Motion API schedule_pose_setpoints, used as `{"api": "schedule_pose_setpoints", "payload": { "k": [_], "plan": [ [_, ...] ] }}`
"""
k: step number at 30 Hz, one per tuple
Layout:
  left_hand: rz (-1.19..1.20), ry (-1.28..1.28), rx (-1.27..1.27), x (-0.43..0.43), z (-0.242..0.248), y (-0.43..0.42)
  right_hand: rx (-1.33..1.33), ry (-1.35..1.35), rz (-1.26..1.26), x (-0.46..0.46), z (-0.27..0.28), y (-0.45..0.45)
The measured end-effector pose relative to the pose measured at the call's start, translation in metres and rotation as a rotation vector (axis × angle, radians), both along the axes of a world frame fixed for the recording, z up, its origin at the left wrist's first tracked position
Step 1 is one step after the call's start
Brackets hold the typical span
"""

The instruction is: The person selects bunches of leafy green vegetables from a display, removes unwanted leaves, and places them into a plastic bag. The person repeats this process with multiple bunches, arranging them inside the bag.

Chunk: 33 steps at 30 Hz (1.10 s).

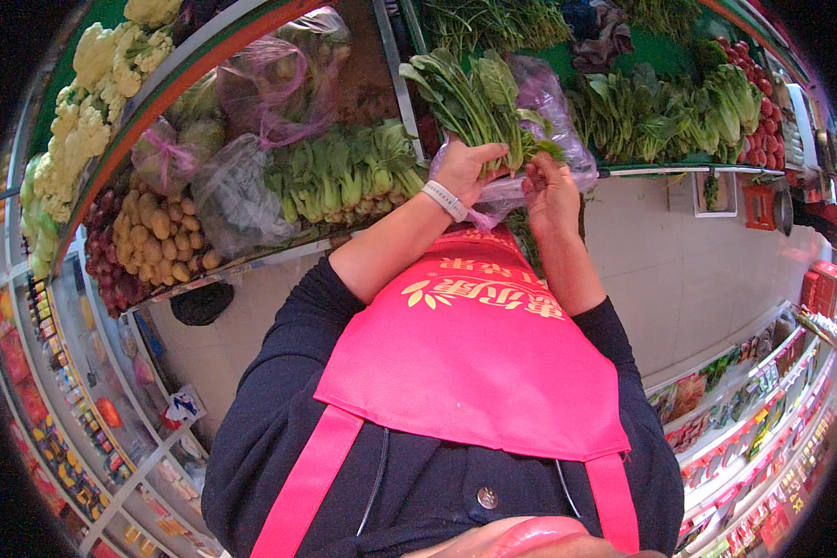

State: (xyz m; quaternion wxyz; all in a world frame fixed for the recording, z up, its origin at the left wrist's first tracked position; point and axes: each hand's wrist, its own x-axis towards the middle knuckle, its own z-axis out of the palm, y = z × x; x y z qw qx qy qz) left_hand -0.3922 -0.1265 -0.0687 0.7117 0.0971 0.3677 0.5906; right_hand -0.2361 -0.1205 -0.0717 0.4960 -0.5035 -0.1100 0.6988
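Observation:
A bunch of leafy greens [485, 104] is in my left hand [469, 167], gripped around its stems with the leaves pointing away from me. My right hand [551, 185] is close beside it on the right, with its fingertips pinched on a small leaf [549, 149] at the edge of the bunch. A translucent purple plastic bag [544, 91] lies behind and under the greens and hands. A pale band is around my left wrist.
Bok choy [342, 174], potatoes [157, 234], red onions [108, 258] and bagged vegetables are on the left. Cauliflower [87, 125] sits behind an orange-edged rail. More leafy greens [642, 115] and red produce [764, 125] fill the right stand. Shelves of packaged goods [753, 425] stand lower right.

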Motion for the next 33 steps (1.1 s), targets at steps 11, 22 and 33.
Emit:
{"api": "schedule_pose_setpoints", "payload": {
  "k": [11,22,33],
  "plan": [
    [0.002,0.250,0.095,0.001,-0.013,-0.001,0.360,-0.704,0.443,-0.002,0.017,0.026],
    [0.119,0.198,0.051,0.004,-0.007,-0.008,0.247,-0.263,0.212,-0.007,0.001,0.015],
    [0.195,-0.016,-0.209,-0.009,-0.013,-0.002,0.252,-0.220,-0.097,-0.003,-0.001,-0.002]
  ]
}}
